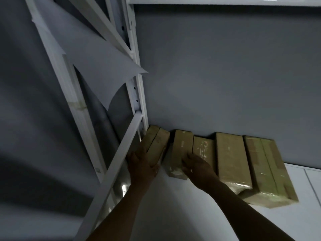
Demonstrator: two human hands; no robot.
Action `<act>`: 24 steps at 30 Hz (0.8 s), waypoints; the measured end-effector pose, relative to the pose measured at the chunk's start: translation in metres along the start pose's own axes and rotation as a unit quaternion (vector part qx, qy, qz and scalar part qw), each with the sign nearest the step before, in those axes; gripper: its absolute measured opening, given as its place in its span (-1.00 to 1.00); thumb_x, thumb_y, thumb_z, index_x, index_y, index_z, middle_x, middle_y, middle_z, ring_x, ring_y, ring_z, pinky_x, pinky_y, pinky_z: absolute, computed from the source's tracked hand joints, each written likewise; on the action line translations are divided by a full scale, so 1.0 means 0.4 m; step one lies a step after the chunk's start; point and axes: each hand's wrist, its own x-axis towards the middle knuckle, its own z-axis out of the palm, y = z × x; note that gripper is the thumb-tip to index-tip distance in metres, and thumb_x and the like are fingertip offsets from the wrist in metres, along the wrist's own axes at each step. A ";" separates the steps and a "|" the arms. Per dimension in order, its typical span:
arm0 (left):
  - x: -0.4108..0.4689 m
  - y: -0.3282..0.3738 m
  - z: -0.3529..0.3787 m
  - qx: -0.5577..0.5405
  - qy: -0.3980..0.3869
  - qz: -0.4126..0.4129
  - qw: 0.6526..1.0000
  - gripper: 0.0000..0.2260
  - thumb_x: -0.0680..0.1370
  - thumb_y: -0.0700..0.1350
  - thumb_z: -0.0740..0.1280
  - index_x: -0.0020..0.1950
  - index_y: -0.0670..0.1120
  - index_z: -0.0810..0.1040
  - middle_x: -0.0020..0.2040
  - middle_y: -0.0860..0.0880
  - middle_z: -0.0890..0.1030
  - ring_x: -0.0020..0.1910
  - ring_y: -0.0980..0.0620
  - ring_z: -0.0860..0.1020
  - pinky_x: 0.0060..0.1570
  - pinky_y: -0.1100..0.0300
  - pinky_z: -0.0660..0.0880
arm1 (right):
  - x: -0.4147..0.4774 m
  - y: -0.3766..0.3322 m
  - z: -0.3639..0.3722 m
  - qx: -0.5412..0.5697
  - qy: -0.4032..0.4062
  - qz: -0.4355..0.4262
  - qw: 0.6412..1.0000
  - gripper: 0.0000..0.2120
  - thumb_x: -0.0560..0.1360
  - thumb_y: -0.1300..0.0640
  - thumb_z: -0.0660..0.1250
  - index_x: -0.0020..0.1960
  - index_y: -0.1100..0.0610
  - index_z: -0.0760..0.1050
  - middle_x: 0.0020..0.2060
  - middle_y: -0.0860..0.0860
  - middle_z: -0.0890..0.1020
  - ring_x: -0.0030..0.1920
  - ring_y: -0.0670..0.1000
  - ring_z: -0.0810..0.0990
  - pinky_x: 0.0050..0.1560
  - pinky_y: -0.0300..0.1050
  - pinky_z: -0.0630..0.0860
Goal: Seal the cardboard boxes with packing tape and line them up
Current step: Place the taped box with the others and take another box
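Several taped cardboard boxes stand in a row against the grey wall on a white shelf surface [182, 206]. My left hand [141, 166] rests on the near end of the leftmost box [157, 141], fingers fairly straight along its side. My right hand [198, 166] lies over the near end of the second box [179, 150], fingers bent down onto its top. To the right stand a third box [204, 147], a fourth box [231, 157] and a wide box [267, 171] wrapped in clear tape. No tape roll is in view.
A white metal rack post [139, 94] and diagonal brace [118, 162] rise just left of the boxes. A loose white sheet [97, 61] curls off the frame above. A white shelf edge [225, 0] runs across the top.
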 end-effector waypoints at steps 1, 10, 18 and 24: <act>-0.006 0.001 0.007 -0.013 0.009 0.002 1.000 -0.16 0.33 0.25 0.43 0.47 -0.03 0.15 0.37 -0.20 0.28 0.29 -0.18 0.32 0.19 -0.04 0.43 | -0.005 -0.001 0.003 0.005 -0.002 0.002 1.000 -0.54 0.61 -0.07 0.12 0.47 0.02 0.26 0.50 0.00 0.21 0.50 0.04 0.13 0.48 -0.02 0.12; -0.123 0.059 -0.051 -0.058 0.098 0.004 0.993 -0.20 0.30 0.22 0.49 0.43 -0.05 0.29 0.32 -0.24 0.29 0.20 -0.18 0.40 0.16 -0.06 0.48 | -0.072 -0.051 -0.020 0.065 0.066 -0.023 0.995 -0.67 0.57 -0.05 0.23 0.26 0.07 0.52 0.25 0.04 0.54 0.26 0.04 0.48 0.21 -0.16 0.39; -0.231 0.060 -0.164 -0.149 0.179 0.088 0.969 -0.20 0.29 0.22 0.49 0.42 -0.07 0.32 0.39 -0.17 0.27 0.28 -0.14 0.39 0.10 0.00 0.54 | -0.117 -0.164 -0.059 0.330 0.165 0.064 0.927 -0.38 0.49 -0.26 0.26 0.45 0.00 0.30 0.35 0.00 0.46 0.33 0.04 0.44 0.30 -0.02 0.40; -0.328 0.069 -0.271 -0.189 0.194 0.147 0.951 -0.16 0.20 0.11 0.59 0.41 -0.06 0.37 0.36 -0.11 0.35 0.26 -0.08 0.42 0.05 0.41 0.33 | -0.213 -0.191 -0.133 0.510 0.230 0.034 0.828 -0.50 0.57 -0.05 0.24 0.47 0.05 0.26 0.35 -0.14 0.40 0.34 -0.11 0.39 0.27 -0.18 0.33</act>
